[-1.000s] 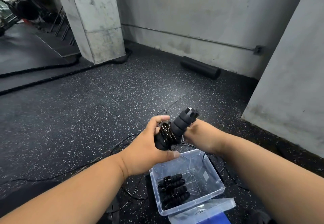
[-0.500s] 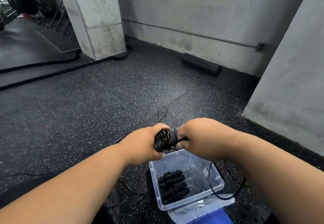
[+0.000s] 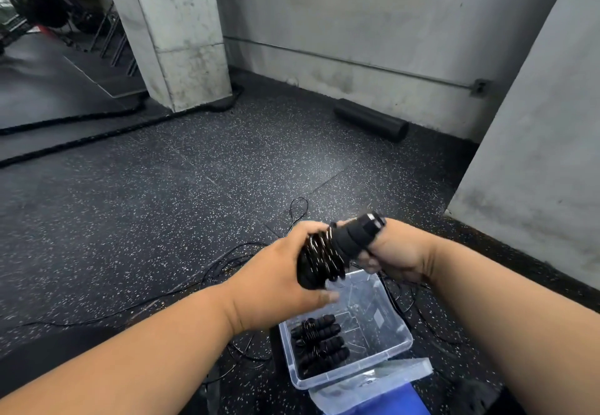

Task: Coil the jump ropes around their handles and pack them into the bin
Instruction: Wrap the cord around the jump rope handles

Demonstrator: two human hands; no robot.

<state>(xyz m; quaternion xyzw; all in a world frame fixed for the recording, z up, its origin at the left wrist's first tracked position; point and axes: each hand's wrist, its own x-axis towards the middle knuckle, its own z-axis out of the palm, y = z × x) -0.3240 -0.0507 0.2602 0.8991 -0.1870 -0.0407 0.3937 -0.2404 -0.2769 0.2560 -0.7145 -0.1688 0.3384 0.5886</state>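
Cord wound round the handles [image 3: 337,249] is what I have between my two hands, held above the far edge of the clear bin [image 3: 394,354]. My left hand [image 3: 276,288] is wrapped round the lower end where the turns of cord sit, thumb underneath; my right hand [image 3: 397,252] grips near the upper end, whose cap pokes out past my fingers. How my right fingers lie behind the grip I cannot tell.

Biggest worry, as I judge it: the turns look glossy and springy, so if my left hand loosens before the end is tucked, they could spring off and I would be winding again. Loose cord [image 3: 227,262] trails over the floor [image 3: 146,220] beside and behind the bin, and some runs close to its wall on the right; a pull on that slack could catch the bin and drag or tip it.

One bundle [image 3: 319,341] already lies in the left half of the bin. Dropping this one on top carelessly could knock its turns loose too, so the bare right half seems the safer spot. A lid [image 3: 373,385] lies against the near rim.
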